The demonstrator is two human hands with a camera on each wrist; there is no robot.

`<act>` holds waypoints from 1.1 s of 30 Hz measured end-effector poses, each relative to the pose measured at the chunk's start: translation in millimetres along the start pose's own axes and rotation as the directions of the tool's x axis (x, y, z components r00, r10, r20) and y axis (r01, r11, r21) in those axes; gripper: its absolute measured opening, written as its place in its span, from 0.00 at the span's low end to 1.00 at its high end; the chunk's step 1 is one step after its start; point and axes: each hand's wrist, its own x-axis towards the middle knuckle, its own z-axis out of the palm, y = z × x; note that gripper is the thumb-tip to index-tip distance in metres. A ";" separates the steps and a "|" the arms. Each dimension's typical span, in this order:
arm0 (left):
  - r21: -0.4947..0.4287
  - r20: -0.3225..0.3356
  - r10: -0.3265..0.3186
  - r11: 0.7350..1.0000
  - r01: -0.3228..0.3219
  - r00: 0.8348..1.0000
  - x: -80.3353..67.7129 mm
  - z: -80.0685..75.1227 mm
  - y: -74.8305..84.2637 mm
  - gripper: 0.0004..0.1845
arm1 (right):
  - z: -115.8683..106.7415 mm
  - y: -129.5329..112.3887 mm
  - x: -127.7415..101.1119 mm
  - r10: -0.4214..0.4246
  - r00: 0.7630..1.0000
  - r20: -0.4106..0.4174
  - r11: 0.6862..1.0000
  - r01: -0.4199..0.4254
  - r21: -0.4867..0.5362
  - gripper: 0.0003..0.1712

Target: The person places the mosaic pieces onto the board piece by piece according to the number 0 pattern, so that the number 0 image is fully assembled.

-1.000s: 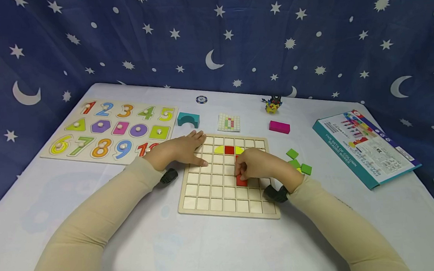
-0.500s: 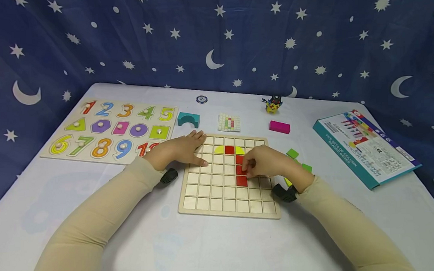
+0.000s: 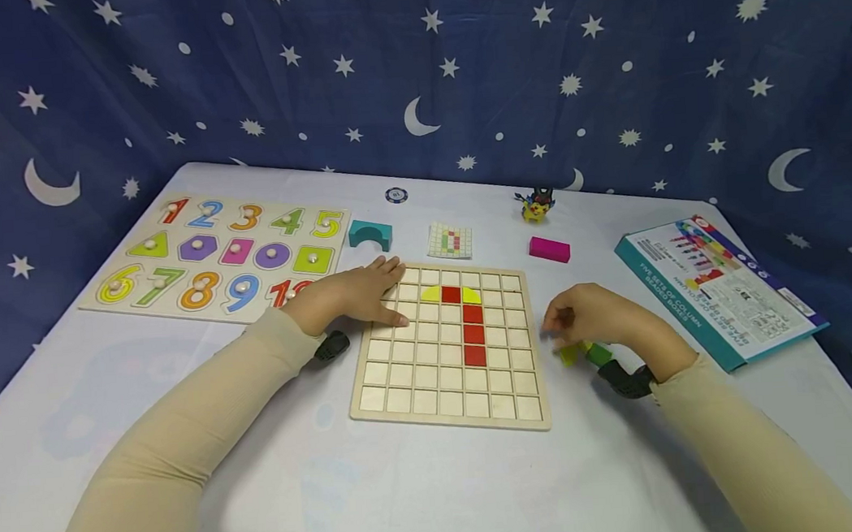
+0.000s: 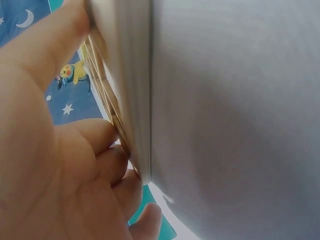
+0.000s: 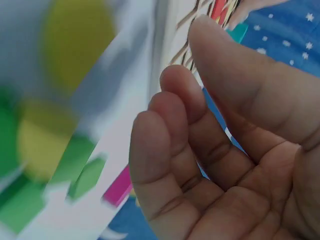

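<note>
A wooden grid board [image 3: 421, 378] lies on the white table. Set in its cells are a red square tile [image 3: 451, 294] between two yellow rounded tiles [image 3: 430, 293], and a column of red tiles [image 3: 474, 335] below and to the right. My left hand [image 3: 354, 293] rests on the board's upper left edge, fingers spread. Right of the board, my right hand [image 3: 593, 317] hovers with loosely bent fingers and nothing between them. Beneath it lie green tiles [image 3: 598, 355] and yellow tiles [image 3: 568, 354], partly hidden in the head view; the right wrist view shows them blurred.
A number puzzle [image 3: 213, 259] lies at the left. Behind the board are a teal arch block [image 3: 370, 235], a pattern card [image 3: 450, 241], a poker chip [image 3: 396, 195], a magenta block [image 3: 549, 249] and a small figurine [image 3: 535, 206]. A flat box [image 3: 720, 289] lies at the right.
My right hand has lifted off the red tile column and moved right, past the board's edge to above the loose tiles. The left hand has stayed in place.
</note>
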 end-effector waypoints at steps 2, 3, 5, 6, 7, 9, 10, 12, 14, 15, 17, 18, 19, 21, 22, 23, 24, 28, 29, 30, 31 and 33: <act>-0.001 0.001 -0.001 1.000 0.001 1.000 -0.3 -0.1 0.2 0.51 | -3.5 7.9 -5.6 0.019 1.000 0.001 1.000 -0.019 -0.001 0.08; -0.001 0.001 0.000 1.000 0.000 1.000 -0.6 -0.2 0.4 0.51 | -5.0 11.4 -8.1 0.037 0.999 0.005 0.999 -0.037 0.004 0.08; -0.002 -0.001 -0.002 1.000 0.002 1.000 0.2 0.4 -0.2 0.51 | -6.8 17.9 -11.5 0.064 0.998 0.011 0.998 -0.065 0.017 0.09; -0.003 -0.002 -0.004 1.000 0.004 1.000 0.4 0.8 -0.5 0.51 | -7.3 20.7 -12.7 0.079 0.997 0.016 0.996 -0.079 0.027 0.10; -0.002 -0.004 -0.004 1.000 0.004 1.000 0.6 1.2 -0.8 0.51 | -7.3 23.4 -13.3 0.094 0.995 0.019 0.995 -0.095 0.037 0.10; -0.006 -0.005 -0.005 1.000 0.005 1.000 0.8 1.9 -1.0 0.51 | -6.5 28.2 -13.8 0.118 0.993 0.026 0.992 -0.119 0.052 0.11; -0.006 -0.006 -0.006 1.000 0.005 1.000 1.0 2.3 -1.3 0.51 | -5.7 30.4 -13.7 0.123 0.992 0.028 0.990 -0.125 0.061 0.12; -0.002 -0.004 -0.004 1.000 0.004 1.000 0.4 2.6 -0.8 0.51 | -3.4 33.6 -13.4 0.133 0.991 0.027 0.988 -0.134 0.076 0.12; 0.003 -0.002 -0.003 1.000 0.003 1.000 0.4 2.7 -0.4 0.51 | -0.6 35.6 -12.8 0.132 0.991 0.017 0.988 -0.133 0.081 0.13; 0.006 -0.002 0.000 1.000 0.000 1.000 0.6 2.9 -0.3 0.51 | 0.8 36.1 -12.5 0.135 0.991 0.011 0.987 -0.136 0.083 0.13; 0.010 -0.002 0.001 1.000 -0.001 1.000 0.8 2.9 -0.2 0.51 | 3.4 36.6 -11.8 0.128 0.992 -0.005 0.989 -0.127 0.074 0.13; 0.010 -0.002 0.001 1.000 -0.001 1.000 0.8 2.7 -0.1 0.51 | 4.5 36.6 -11.5 0.127 0.992 -0.012 0.990 -0.126 0.069 0.12; 0.010 -0.001 0.000 1.000 0.000 1.000 0.8 2.5 0.0 0.51 | 5.4 36.1 -11.2 0.124 0.992 -0.017 0.990 -0.123 0.068 0.12; 0.006 0.001 0.000 1.000 0.000 1.000 0.6 2.1 0.2 0.51 | 6.6 35.2 -11.0 0.115 0.993 -0.019 0.991 -0.114 0.066 0.11; 0.006 0.003 -0.001 1.000 0.001 1.000 0.5 1.9 0.3 0.51 | 7.2 34.8 -11.0 0.112 0.994 -0.019 0.992 -0.110 0.066 0.11; 0.006 0.003 0.001 1.000 -0.001 1.000 0.4 1.8 0.4 0.51 | 7.7 34.3 -10.9 0.107 0.994 -0.018 0.992 -0.105 0.065 0.11; 0.007 0.004 0.002 1.000 -0.002 1.000 0.4 1.9 0.4 0.51 | 8.0 34.0 -10.9 0.101 0.995 -0.016 0.993 -0.100 0.065 0.11; 0.012 0.005 0.007 1.000 -0.007 1.000 0.6 1.3 0.2 0.51 | 8.1 32.9 -10.9 0.085 0.996 -0.012 0.995 -0.084 0.052 0.12; 0.012 0.006 0.008 1.000 -0.008 1.000 0.7 1.1 0.1 0.51 | 7.9 32.9 -10.6 0.080 0.997 -0.011 0.996 -0.080 0.045 0.12; 0.012 0.005 0.008 1.000 -0.008 1.000 0.9 1.0 -0.2 0.51 | 7.4 32.7 -10.5 0.077 0.997 -0.011 0.996 -0.077 0.038 0.11; 0.013 0.005 0.009 1.000 -0.009 1.000 1.0 0.9 -0.4 0.51 | 6.6 32.5 -10.4 0.073 0.997 -0.010 0.997 -0.073 0.031 0.11; 0.014 0.004 0.010 1.000 -0.010 1.000 1.2 0.8 -0.7 0.51 | 4.9 32.3 -10.1 0.064 0.998 -0.006 0.998 -0.064 0.015 0.10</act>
